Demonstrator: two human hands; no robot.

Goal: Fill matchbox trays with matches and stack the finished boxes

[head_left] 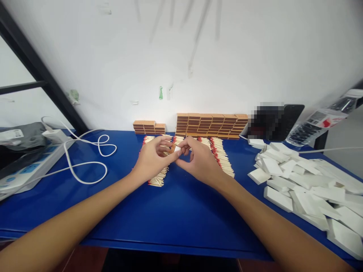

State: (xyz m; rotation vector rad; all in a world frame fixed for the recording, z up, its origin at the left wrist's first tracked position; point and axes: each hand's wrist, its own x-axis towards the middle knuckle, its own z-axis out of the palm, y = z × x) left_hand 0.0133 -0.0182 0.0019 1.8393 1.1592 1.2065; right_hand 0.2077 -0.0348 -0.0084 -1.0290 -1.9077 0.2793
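Between both hands is a small matchbox (177, 149), its white tray end and brown cover partly hidden by fingers. My left hand (154, 156) closes around it from the left. The fingertips of my right hand (198, 158) pinch it from the right. Rows of red-tipped matches lie under and beyond the hands; one bundle (156, 179) shows below the left hand, another row (224, 156) to the right. Stacked matchboxes (211, 125) stand against the wall behind, with a smaller stack (149, 127) further left.
A loose pile of white matchbox trays (306, 185) covers the right of the blue table (176, 215). Behind it are a dark phone (289, 121) and a plastic bottle (320, 121). At left lie a power strip (34, 166) and a looped white cable (85, 183).
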